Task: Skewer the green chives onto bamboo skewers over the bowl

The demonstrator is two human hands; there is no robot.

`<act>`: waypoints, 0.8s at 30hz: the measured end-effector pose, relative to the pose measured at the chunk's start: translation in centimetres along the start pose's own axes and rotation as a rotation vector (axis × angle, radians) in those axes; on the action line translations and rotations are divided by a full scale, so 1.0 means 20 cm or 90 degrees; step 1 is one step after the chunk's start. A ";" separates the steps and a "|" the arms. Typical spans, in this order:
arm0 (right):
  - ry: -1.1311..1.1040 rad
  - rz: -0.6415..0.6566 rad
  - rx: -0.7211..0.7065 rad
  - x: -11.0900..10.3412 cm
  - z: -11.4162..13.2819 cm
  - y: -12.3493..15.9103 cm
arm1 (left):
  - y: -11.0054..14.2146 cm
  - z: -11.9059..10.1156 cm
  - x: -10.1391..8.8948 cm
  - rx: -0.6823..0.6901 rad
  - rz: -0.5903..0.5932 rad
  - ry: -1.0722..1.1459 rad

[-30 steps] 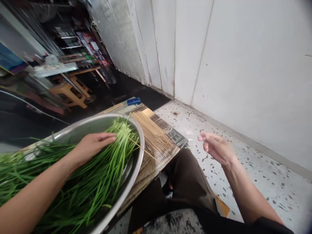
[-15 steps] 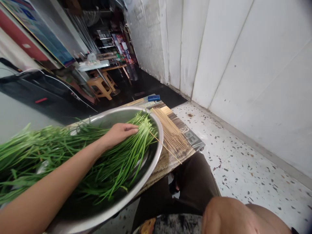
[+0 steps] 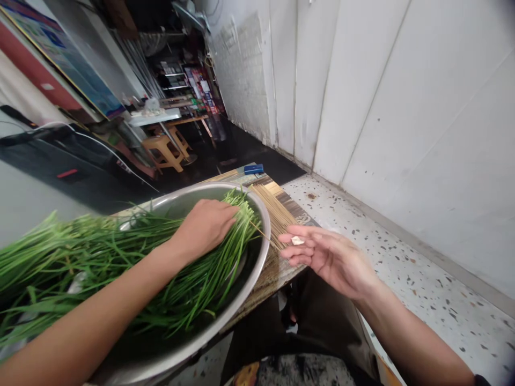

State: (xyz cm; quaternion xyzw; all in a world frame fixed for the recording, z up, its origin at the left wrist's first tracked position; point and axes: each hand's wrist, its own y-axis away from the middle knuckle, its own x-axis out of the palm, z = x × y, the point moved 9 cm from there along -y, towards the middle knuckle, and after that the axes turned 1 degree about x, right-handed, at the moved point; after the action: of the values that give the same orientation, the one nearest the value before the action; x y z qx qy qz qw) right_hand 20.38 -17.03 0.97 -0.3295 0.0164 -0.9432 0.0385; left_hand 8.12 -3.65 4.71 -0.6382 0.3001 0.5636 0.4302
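A large metal basin (image 3: pixel 263 249) holds a heap of long green garlic chives (image 3: pixel 193 287), their pale stem ends bunched at its right side. My left hand (image 3: pixel 211 222) is closed on the chives near those ends, its fingertips partly hidden among the stems. A thin wooden skewer (image 3: pixel 263 234) sticks out of the bunch over the basin's rim. My right hand (image 3: pixel 325 254) is palm up at the skewer's outer end, fingers stretched and slightly apart. A small whitish patch (image 3: pixel 297 240) shows at its fingers; I cannot tell what it is.
More bamboo skewers (image 3: pixel 277 206) lie side by side on the patterned table (image 3: pixel 261 284), right of the basin. A blue object (image 3: pixel 253 169) lies at the table's far edge. A white wall (image 3: pixel 362 96) runs along the right. Plastic stools (image 3: pixel 163 153) stand farther back.
My right hand has risen from my lap to the skewer's outer end and opened out. My left hand has moved slightly right along the chives, its fingers curling in more.
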 end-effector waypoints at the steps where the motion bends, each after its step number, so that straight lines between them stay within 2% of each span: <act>1: 0.011 0.012 -0.011 0.02 0.01 0.00 | 0.00 -0.04 -0.05 0.015 -0.028 0.023; 6: 0.021 0.058 -0.024 0.11 0.00 -0.01 | 0.07 -0.28 -0.29 0.120 -0.206 0.182; 8: 0.008 0.079 -0.014 0.14 -0.01 -0.02 | 0.10 -0.38 -0.34 0.183 -0.257 0.188; 10: -0.001 0.092 -0.005 0.17 -0.02 -0.03 | 0.12 -0.45 -0.36 0.218 -0.278 0.174; 15: -0.003 0.079 0.000 0.20 -0.03 -0.02 | 0.15 -0.49 -0.38 0.227 -0.310 0.139; 20: 0.019 0.097 -0.023 0.24 -0.02 -0.02 | 0.15 -0.50 -0.39 0.261 -0.315 0.193; 24: 0.026 0.099 -0.024 0.26 -0.04 -0.03 | 0.14 -0.50 -0.38 0.237 -0.327 0.194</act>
State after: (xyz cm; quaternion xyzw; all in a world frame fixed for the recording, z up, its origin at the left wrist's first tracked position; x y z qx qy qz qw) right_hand 15.86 -16.92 3.57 -0.3086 0.0604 -0.9434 0.1051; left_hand 8.98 -14.63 11.48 -0.6802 0.2879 0.2710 0.6172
